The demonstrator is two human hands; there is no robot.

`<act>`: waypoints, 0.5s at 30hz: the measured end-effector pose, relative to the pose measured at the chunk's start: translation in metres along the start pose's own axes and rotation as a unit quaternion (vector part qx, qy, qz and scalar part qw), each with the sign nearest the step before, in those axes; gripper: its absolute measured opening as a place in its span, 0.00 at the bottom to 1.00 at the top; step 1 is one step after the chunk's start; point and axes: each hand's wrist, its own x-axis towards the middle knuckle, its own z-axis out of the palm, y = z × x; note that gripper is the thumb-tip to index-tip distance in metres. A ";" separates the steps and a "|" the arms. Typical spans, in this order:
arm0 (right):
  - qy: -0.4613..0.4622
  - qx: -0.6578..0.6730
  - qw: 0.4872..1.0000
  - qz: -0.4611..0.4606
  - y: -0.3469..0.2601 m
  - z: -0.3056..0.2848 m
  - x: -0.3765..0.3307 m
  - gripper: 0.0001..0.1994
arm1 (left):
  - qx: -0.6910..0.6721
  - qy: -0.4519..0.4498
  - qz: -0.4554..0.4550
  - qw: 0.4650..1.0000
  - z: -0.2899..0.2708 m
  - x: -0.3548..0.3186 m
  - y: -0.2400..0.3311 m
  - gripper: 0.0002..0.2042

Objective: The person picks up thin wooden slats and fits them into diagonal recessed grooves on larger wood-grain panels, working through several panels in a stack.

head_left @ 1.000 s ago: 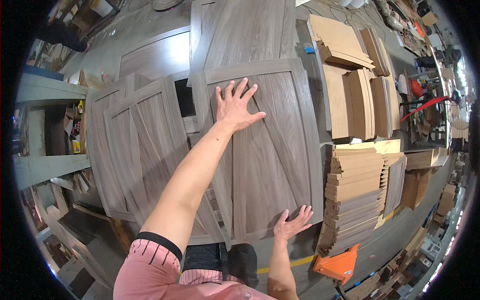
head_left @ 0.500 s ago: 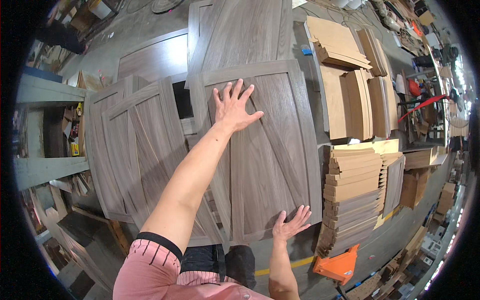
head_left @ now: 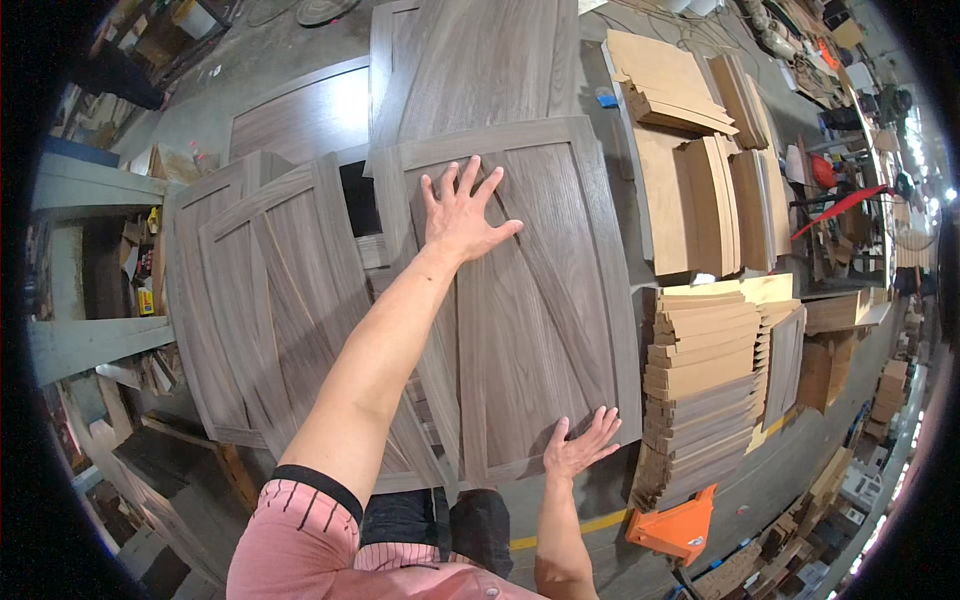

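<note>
A grey wood-grain panel door [head_left: 520, 400] with a raised frame and a diagonal brace lies in front of me. My left hand [head_left: 463, 215] rests flat on its upper part, fingers spread, near the top rail. Lower down, my right hand [head_left: 580, 445] lies on the near right corner with its fingers stretched out. Both palms hide the small patches beneath them. To the left lies a similar braced panel door [head_left: 290, 260], partly covered by my left forearm. A further grey panel [head_left: 480, 70] shows beyond the far edge of the door under my hands.
Stacked brown and grey strips [head_left: 700, 390] stand close on the right, beside an orange piece of equipment [head_left: 675, 525]. Farther right, a pallet [head_left: 665, 200] carries light wooden boards. A pale blue-grey shelf frame [head_left: 100, 335] stands at the left.
Both hands keep their places on the door, fingers spread as before. The whole view has shifted very slightly left; nothing else has visibly moved.
</note>
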 end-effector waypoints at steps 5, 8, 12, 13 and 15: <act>0.016 0.000 1.000 -0.010 0.000 0.001 0.002 0.41 | -0.006 0.034 0.012 0.999 0.013 -0.001 -0.006 0.47; 0.014 -0.003 1.000 -0.007 0.000 0.001 0.002 0.40 | -0.013 0.071 0.025 0.997 0.024 -0.002 -0.009 0.45; 0.022 -0.009 1.000 -0.010 -0.002 0.001 0.002 0.40 | -0.028 0.106 0.034 0.993 0.027 0.000 -0.012 0.43; 0.021 -0.009 1.000 -0.010 -0.003 0.002 0.001 0.40 | -0.033 0.140 0.044 0.989 0.029 0.000 -0.014 0.41; 0.021 -0.005 1.000 -0.012 -0.004 0.001 0.001 0.41 | -0.055 0.164 0.058 0.983 0.035 0.000 -0.023 0.40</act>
